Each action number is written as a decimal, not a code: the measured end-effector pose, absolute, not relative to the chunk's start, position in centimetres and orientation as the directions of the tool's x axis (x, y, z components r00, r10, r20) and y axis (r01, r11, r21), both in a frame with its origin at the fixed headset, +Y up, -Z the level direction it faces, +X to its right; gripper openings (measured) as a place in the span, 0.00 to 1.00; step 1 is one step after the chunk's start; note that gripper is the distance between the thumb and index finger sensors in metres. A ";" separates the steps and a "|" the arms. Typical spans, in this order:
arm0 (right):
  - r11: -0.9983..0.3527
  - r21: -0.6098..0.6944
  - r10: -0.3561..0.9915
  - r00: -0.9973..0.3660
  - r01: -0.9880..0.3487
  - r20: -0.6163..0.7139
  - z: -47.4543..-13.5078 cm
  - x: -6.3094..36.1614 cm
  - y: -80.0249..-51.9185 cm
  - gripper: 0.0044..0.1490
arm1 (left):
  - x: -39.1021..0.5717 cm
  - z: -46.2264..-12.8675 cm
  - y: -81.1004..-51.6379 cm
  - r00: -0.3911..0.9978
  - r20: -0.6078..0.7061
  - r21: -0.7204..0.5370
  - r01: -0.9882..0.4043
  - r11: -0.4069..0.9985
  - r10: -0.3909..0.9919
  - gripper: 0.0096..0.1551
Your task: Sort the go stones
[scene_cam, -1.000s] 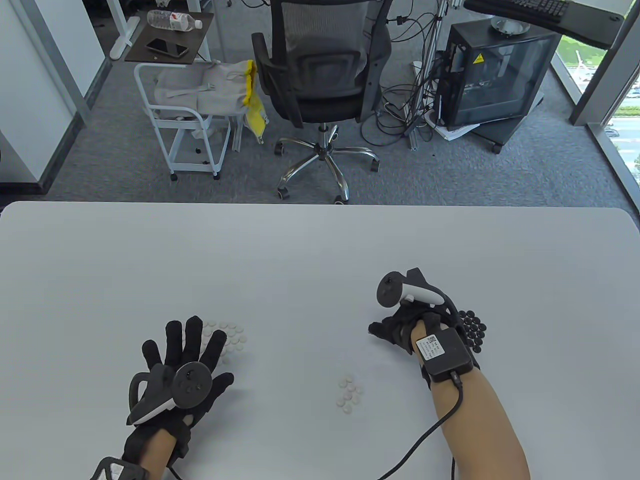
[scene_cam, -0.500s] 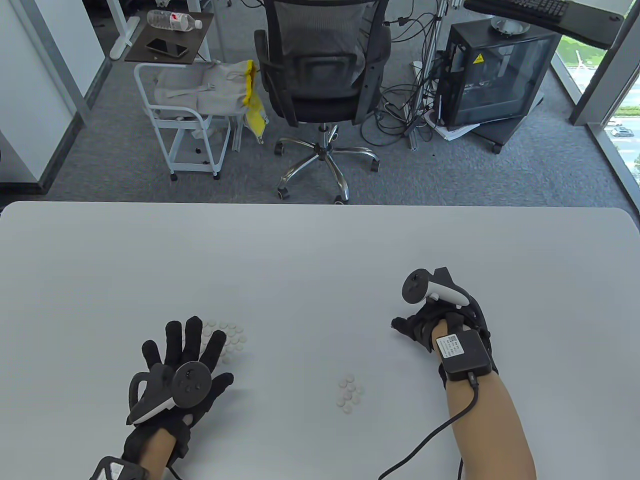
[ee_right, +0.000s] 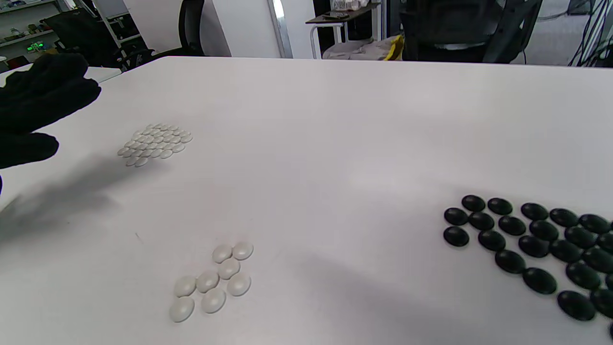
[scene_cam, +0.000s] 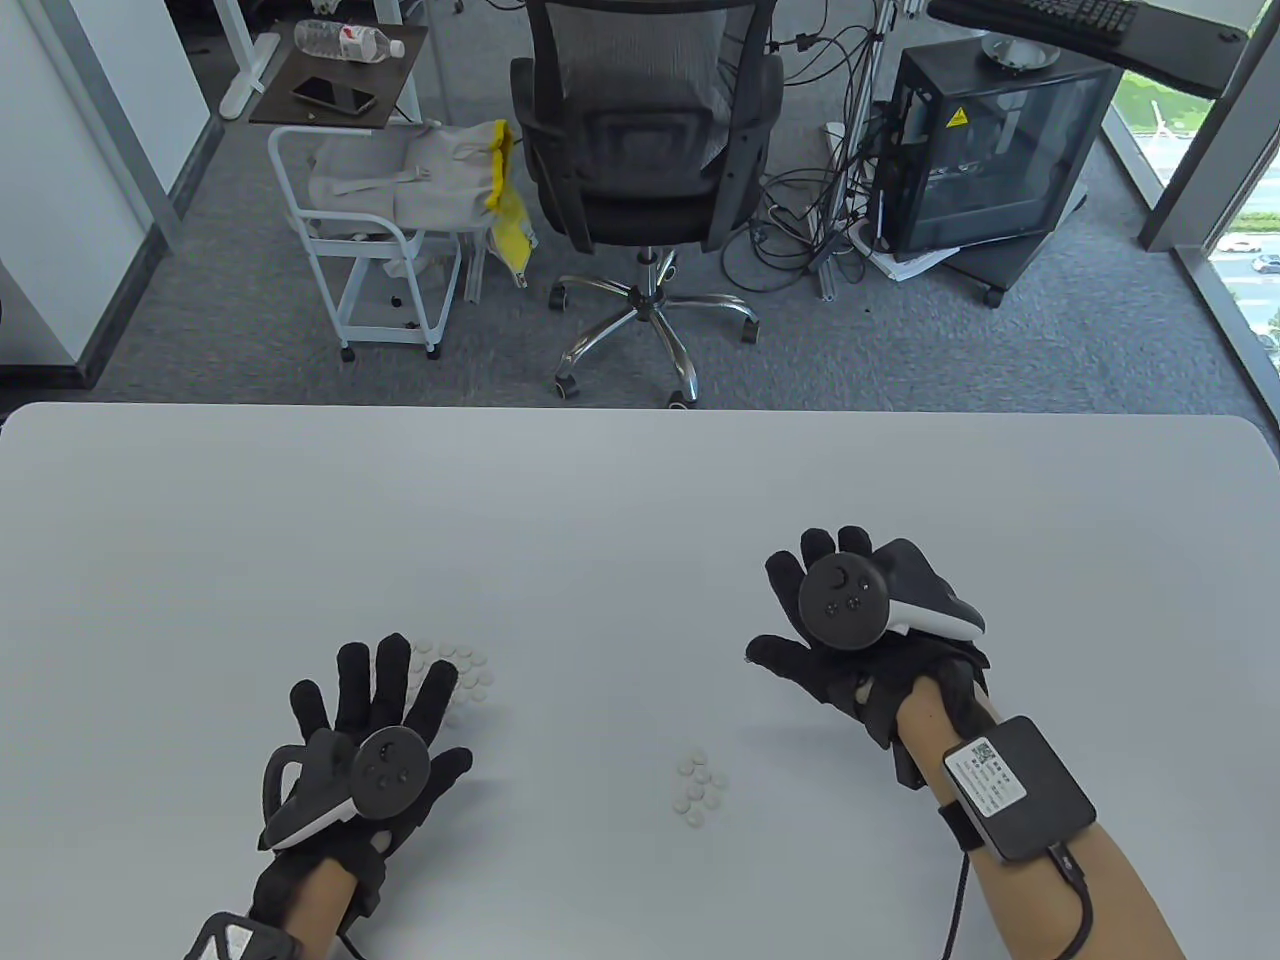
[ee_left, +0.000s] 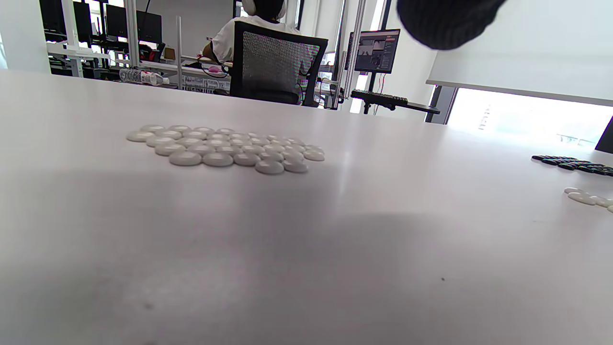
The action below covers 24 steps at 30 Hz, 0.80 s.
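Observation:
A large pile of white Go stones lies at the left; it also shows in the left wrist view and the right wrist view. A small cluster of white stones lies in the middle near the front. A group of black stones lies at the right, hidden under my right hand in the table view. My left hand is open with fingers spread over the near left edge of the white pile. My right hand is open, palm down, fingers spread, holding nothing.
The white table stretches far beyond the stones. An office chair and a white cart stand behind the table's far edge. A cable runs from my right wrist box.
My right hand moved right over the black stones, then turned palm down and spread its fingers open. My left hand has hardly moved.

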State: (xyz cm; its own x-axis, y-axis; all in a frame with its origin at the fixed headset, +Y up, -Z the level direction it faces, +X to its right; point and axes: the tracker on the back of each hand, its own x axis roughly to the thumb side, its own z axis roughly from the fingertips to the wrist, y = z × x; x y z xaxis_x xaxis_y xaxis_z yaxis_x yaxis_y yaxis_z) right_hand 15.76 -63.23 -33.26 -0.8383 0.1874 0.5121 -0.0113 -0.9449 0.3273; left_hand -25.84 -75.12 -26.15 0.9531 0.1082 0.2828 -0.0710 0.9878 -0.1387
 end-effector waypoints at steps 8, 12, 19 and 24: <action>-0.991 0.120 0.113 -0.796 -0.051 0.595 -29.7 17.8 -65.3 0.58 | -25.0 -25.9 -75.2 0.950 0.299 -0.116 -0.056 0.992 0.089 0.50; -0.988 0.098 0.155 -0.801 -0.121 0.578 -28.4 19.4 -68.3 0.57 | -24.7 -25.8 -75.4 0.948 0.310 -0.110 -0.040 0.993 0.072 0.50; -0.988 0.100 0.151 -0.823 -0.115 0.547 -27.3 21.1 -72.9 0.57 | -24.3 -25.9 -75.7 0.948 0.309 -0.109 -0.047 0.993 0.079 0.51; -0.991 0.089 0.132 -0.832 -0.100 0.539 -26.9 21.7 -74.2 0.57 | -23.8 -25.8 -75.9 0.946 0.319 -0.101 -0.031 0.994 0.062 0.51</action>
State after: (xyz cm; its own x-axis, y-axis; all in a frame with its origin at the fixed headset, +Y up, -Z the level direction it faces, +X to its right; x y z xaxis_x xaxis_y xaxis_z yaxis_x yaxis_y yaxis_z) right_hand 21.72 -74.20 -26.90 -0.8321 0.1323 0.5386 -0.1000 -0.9910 0.0890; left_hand -23.80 -75.92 -25.84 0.9456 0.0616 0.3194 -0.0305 0.9944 -0.1013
